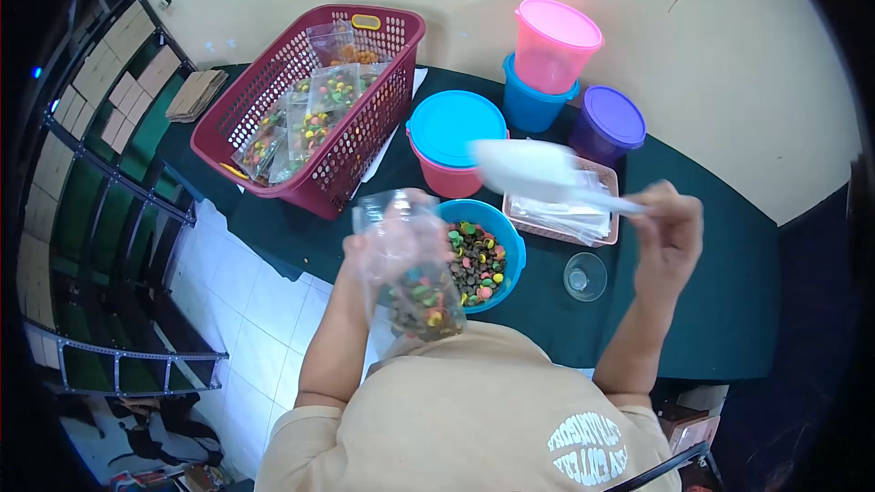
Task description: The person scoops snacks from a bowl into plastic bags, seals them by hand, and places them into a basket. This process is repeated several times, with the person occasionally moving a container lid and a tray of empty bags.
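My left hand (397,239) is closed around the upper part of a clear plastic bag (421,301). Small brown, green, yellow and pink pieces lie in the bag's lower part. Raised on the right, my right hand (670,223) grips the handle of a white scoop (524,171), which is blurred by motion. The scoop is above a pinkish tray (609,184) of flat clear bags (574,214). Between my hands, a blue tub (518,260) holds more of the same colourful pieces. The bag overlaps the tub's left side in view.
A maroon basket (305,173) of filled bags stands at the back left. Behind the tub are a blue-lidded pink tub (456,132), a pink tub (558,41) stacked on a blue one (538,109), and a purple tub (609,123). A small clear bowl (585,277) sits right.
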A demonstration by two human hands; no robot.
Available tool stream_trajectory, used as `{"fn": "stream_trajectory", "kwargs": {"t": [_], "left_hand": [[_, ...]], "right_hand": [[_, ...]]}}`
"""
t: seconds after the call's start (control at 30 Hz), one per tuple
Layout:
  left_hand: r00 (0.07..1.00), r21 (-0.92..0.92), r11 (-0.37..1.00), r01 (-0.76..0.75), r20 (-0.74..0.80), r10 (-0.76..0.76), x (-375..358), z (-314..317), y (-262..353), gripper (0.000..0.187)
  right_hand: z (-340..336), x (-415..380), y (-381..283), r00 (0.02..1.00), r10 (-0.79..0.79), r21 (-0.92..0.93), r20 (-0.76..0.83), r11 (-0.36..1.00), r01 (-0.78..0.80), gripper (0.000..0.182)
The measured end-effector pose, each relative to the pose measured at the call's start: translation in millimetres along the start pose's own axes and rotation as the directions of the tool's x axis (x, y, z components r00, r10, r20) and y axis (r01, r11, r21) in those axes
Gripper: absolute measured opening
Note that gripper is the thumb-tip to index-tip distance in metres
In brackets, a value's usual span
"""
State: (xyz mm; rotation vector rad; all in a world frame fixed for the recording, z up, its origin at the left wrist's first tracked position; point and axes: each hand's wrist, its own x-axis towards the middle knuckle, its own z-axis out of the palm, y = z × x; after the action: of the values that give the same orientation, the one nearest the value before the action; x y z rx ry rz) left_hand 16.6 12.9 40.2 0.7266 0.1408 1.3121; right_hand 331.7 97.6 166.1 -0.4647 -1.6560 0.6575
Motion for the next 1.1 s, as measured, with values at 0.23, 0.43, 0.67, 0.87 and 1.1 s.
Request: {"fn": "stream_trajectory", "kwargs": {"t": [0.23,0.43,0.67,0.87,1.1], "left_hand": [[0.847,0.022,0.897,-0.441,-0.321,0.424,-42,-15,31,0.074],[0.630,0.258,0.871,-0.418,-0.609,0.482,-39,-30,31,0.068],[0.705,0.308,0.878,-0.366,-0.525,0.478,-40,-25,37,0.073],[0.715,0.661,0.732,-0.166,-0.431,0.551,-53,-3,47,0.073],[0.758,0.776,0.631,-0.020,-0.399,0.515,-84,6,58,0.083]], "right_hand": [[-107,-190,138,0.735,0.506,-0.260,-0.452,0.713,-0.651,0.007],[-110,-275,151,0.480,0.549,-0.174,-0.684,0.517,-0.838,0.005],[-76,-263,146,0.660,0.334,-0.691,-0.673,0.032,-0.722,0.025],[15,-155,127,0.911,0.406,-0.795,-0.072,0.528,-0.298,0.032],[153,-62,189,0.919,0.153,-0.752,0.364,0.631,0.192,0.030]]}}
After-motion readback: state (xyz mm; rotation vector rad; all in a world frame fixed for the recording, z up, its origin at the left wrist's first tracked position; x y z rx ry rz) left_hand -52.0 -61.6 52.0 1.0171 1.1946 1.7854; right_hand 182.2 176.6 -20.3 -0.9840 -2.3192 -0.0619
